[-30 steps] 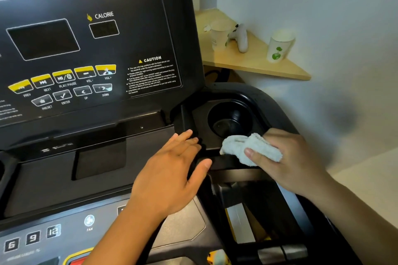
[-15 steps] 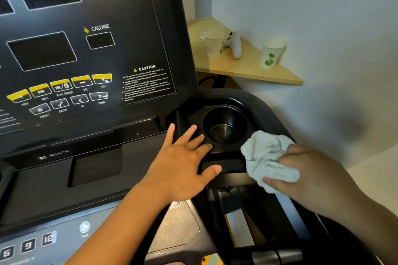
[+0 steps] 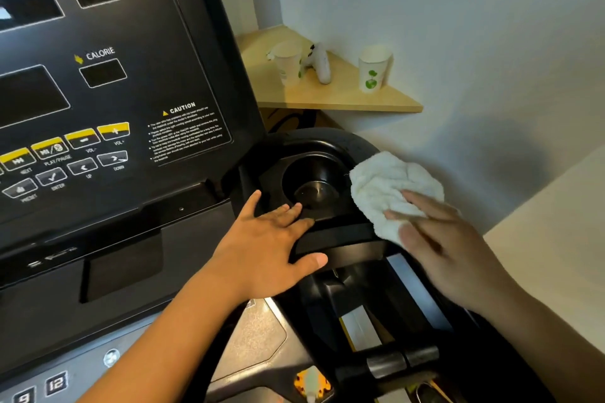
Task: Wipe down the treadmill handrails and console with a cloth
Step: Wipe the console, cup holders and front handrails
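The black treadmill console (image 3: 108, 114) fills the left of the view, with dark displays and yellow buttons. To its right is a round black cup holder (image 3: 314, 180) in the console's side wing. My left hand (image 3: 262, 245) lies flat, fingers spread, on the wing just left of and below the cup holder. My right hand (image 3: 445, 245), motion-blurred, presses a bunched white cloth (image 3: 386, 186) against the wing's outer right edge beside the cup holder. The black right handrail (image 3: 402, 366) runs toward me at the bottom.
A wooden corner shelf (image 3: 343, 98) behind the treadmill carries two paper cups (image 3: 373, 72) and a white game controller (image 3: 319, 64). A pale wall stands close on the right. Speed buttons (image 3: 55, 383) show at the lower left.
My right hand has carried the cloth from the front lip below the cup holder out to the wing's right rim. My left hand has shifted slightly toward the cup holder.
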Tool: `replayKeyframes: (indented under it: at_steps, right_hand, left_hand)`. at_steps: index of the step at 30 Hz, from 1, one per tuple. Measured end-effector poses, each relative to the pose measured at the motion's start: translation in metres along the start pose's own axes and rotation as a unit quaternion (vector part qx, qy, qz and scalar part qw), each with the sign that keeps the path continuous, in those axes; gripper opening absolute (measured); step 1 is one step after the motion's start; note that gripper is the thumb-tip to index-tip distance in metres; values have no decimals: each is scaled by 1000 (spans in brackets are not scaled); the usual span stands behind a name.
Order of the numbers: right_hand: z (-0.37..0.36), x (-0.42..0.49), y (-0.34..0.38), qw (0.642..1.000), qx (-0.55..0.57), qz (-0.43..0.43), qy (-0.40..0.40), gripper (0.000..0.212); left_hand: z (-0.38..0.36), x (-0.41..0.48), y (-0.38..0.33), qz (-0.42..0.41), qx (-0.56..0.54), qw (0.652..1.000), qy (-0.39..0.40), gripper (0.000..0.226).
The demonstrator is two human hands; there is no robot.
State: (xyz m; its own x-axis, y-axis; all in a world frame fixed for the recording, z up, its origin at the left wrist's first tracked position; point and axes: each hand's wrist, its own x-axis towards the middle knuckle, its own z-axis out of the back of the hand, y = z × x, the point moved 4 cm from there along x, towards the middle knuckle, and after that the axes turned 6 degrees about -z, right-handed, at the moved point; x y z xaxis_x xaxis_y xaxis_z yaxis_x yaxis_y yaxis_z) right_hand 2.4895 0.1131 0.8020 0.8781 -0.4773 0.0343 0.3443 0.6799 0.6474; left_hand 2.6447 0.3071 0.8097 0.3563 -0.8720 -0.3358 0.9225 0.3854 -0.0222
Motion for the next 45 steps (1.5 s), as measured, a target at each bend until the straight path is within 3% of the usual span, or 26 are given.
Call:
replayKeyframes:
  at_steps: [3, 5, 8, 10, 14, 16, 19, 25, 29, 32, 41, 45]
  right_hand:
    - [12, 2, -1, 996, 76, -46, 20, 41]
    - [6, 12, -6, 998, -3, -64, 16, 33]
    - [-16, 23, -5, 983, -170, -62, 19, 49]
    - [-25, 38, 3, 977, -208, -41, 17, 54]
    - [-42, 85, 11, 974, -212, -15, 78, 51]
    - [-45, 96, 12, 973, -209, -11, 97, 60]
    - [-40, 95, 12, 978, -188, -21, 93, 69]
    - [-28, 60, 5, 986, -155, -44, 46, 53]
    - [-19, 55, -4, 975, -180, -115, 63, 51]
    - [-22, 77, -3, 964, -203, -155, 75, 59]
    - [-43, 138, -8, 972, -153, -137, 113, 82]
    - [-41, 134, 1, 977, -183, -80, 77, 55]
  left_hand:
    - [0, 0, 1, -3, 2, 1000, 1, 95]
    - [0, 0, 0, -5, 5, 1000, 1, 94]
    - [-1, -1, -3, -3, 12, 1000, 8, 86]
    - [-2, 2, -2, -2, 5, 1000, 8, 81]
    - [-2, 4, 0, -4, -8, 1000, 2, 77]
    - [-2, 3, -1, -6, -13, 1000, 1, 76]
    - [-1, -1, 0, -10, -25, 1000, -12, 73]
    - [0, -4, 0, -12, -59, 997, -52, 62]
    - [-1, -2, 1, -10, -62, 996, -63, 63]
    - [-1, 1, 3, -14, -58, 995, -75, 62]
    - [-2, 6, 5, -18, -55, 997, -59, 60]
    - [0, 4, 3, -27, -72, 996, -51, 60]
